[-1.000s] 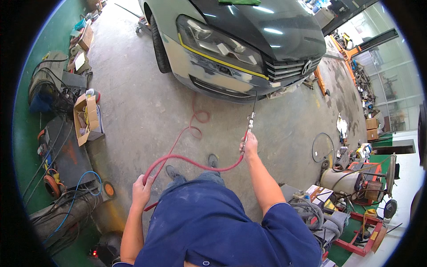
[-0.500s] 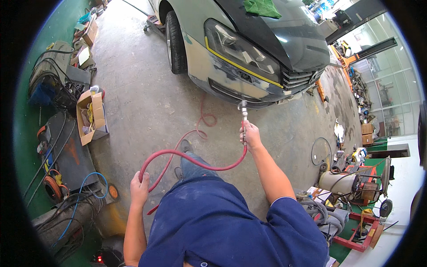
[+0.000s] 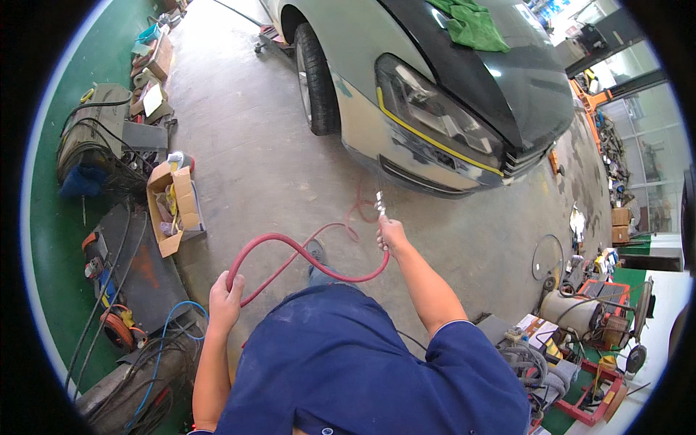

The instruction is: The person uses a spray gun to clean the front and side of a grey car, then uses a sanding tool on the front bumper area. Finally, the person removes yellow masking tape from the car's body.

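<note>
The red hose [image 3: 272, 237] is being gripped by curled fingers [image 3: 237, 286], left hand [image 3: 224, 299] at ten o'clock from the body [image 3: 319, 351], right hand [image 3: 392, 234] at one, seemingly being positioned, with controlled slack probably being needed next.

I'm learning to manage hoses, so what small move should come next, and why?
Probably gather in some red hose with the left hand: it holds a loop, and slack lies curled on the floor ahead of the shoe, where it might catch a step. The right hand is busy gripping the silver tool.
</note>
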{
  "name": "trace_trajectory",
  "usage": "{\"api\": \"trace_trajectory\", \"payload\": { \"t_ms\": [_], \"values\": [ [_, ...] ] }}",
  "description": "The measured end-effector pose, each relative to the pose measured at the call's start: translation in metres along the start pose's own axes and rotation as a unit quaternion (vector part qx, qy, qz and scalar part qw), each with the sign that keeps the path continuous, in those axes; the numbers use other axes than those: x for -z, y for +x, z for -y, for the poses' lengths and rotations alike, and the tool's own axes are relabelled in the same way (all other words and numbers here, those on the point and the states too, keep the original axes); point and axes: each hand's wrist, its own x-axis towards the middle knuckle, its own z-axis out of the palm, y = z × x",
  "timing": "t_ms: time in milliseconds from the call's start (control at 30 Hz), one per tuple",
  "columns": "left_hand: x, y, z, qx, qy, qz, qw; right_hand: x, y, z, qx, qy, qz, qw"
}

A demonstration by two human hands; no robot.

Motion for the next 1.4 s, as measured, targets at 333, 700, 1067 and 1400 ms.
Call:
{"api": "trace_trajectory", "payload": {
  "t_ms": [333, 700, 1067, 1400],
  "values": [
    [0.051, 0.086, -0.003, 0.095, -0.171, -0.022, 0.98, -0.126, 0.056, 0.019, 0.054, -0.031, -0.06, 0.996],
    [0.14, 0.235, 0.049, 0.027, -0.095, -0.007, 0.995, -0.212, 0.022, 0.073, 0.3, -0.072, -0.252, 0.917],
    [0.283, 0.35, 0.046, 0.027, -0.175, 0.049, 0.983, -0.331, 0.017, 0.184, 0.26, 0.063, -0.24, 0.933],
    [0.35, 0.447, 0.016, -0.055, -0.23, 0.039, 0.971, -0.379, 0.021, 0.269, 0.138, 0.365, -0.183, 0.902]
  ]
}}
